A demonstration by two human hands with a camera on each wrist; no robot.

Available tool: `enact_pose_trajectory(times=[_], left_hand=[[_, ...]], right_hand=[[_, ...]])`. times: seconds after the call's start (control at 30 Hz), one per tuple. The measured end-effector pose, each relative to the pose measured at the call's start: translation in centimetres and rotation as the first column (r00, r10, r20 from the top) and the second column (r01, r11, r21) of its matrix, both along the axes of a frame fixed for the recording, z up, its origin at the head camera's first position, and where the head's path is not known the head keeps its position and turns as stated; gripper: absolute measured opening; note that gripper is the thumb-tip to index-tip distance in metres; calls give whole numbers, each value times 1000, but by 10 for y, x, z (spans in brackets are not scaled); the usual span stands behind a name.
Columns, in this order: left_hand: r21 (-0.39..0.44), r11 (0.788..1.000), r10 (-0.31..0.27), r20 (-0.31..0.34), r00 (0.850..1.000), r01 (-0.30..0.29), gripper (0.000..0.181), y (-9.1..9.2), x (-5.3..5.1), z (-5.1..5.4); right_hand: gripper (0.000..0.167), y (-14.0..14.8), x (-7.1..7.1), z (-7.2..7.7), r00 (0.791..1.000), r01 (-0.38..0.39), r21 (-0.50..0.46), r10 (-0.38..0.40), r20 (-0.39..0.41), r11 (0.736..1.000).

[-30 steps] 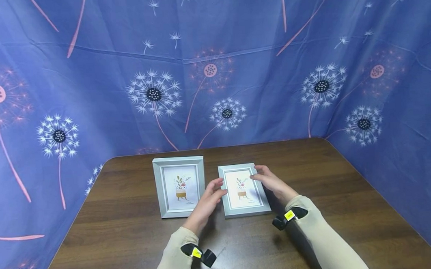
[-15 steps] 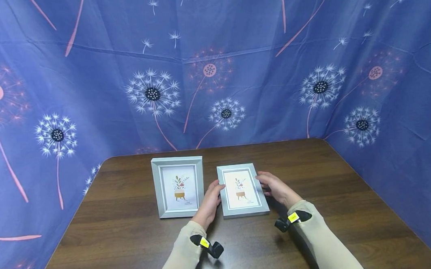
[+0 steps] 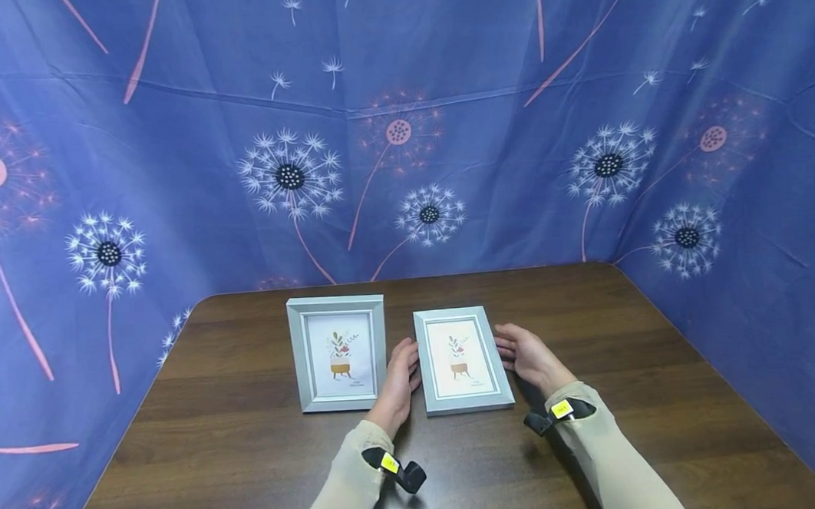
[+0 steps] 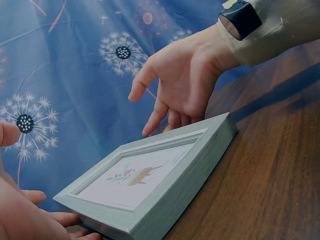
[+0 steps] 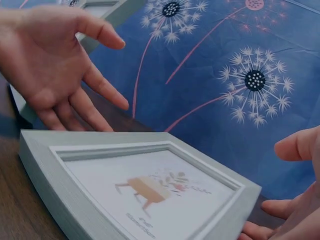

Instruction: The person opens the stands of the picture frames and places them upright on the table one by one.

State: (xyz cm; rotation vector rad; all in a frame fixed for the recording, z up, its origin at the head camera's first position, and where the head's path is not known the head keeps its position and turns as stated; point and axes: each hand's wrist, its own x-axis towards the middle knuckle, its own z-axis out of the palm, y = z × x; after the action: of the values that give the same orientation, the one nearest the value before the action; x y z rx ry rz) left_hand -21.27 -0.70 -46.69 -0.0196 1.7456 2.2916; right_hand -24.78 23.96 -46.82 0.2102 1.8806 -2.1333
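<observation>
A pale grey picture frame [image 3: 463, 363] with a potted-plant print is between my two hands, tilted well back, face up. My left hand [image 3: 398, 382] is at its left side, fingertips beside the edge. On the other side, my right hand [image 3: 532, 355] has its fingers spread loosely near the right edge. Both thumbs point away from the frame in the wrist views, where the left hand [image 5: 50, 65] and the right hand [image 4: 185, 75] show relaxed palms. Whether the fingertips touch the sides, I cannot tell. A matching picture frame [image 3: 340, 358] stands upright just left of my left hand.
The brown wooden table [image 3: 203, 450] carries both frames. A blue curtain [image 3: 499, 150] with dandelion prints hangs behind the table and along both sides. A black wrist camera [image 3: 411, 477] is strapped over the left sleeve, and another camera [image 3: 539, 423] over the right.
Both hands have come off the frame's front face; the fingers and thumbs moved outward to its sides. The right hand has drawn slightly away to the right. Both frames stay nearly in place.
</observation>
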Motion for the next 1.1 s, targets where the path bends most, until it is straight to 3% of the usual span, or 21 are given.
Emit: enact_pose_trajectory(times=[0.17,0.3,0.5,0.6,0.8,0.97,1.1], left_hand=[[29,1000,-5,12,1000,5,67,2,1,1],[45,999,-9,35,999,7,67,5,0,-2],[-30,999,31,3,1000,-31,59,8,-2,-7],[-94,994,52,-36,998,-55,55,8,-1,-9],[-135,987,77,-97,992,-89,63,8,3,-6],[-140,984,92,-135,986,-111,63,10,8,0],[-156,979,95,-218,971,-131,61,9,11,5]], right_hand=[[19,-5,0,6,996,80,-190,-73,46,978],[25,-3,0,8,994,108,-296,-95,60,949],[27,-4,6,15,992,123,-322,-116,41,939],[23,-5,10,17,991,131,-310,-128,30,942],[59,-6,14,18,994,91,-164,-101,-50,982],[65,-1,18,26,990,86,-26,-89,-112,996],[65,6,22,33,985,75,32,-69,-160,997]])
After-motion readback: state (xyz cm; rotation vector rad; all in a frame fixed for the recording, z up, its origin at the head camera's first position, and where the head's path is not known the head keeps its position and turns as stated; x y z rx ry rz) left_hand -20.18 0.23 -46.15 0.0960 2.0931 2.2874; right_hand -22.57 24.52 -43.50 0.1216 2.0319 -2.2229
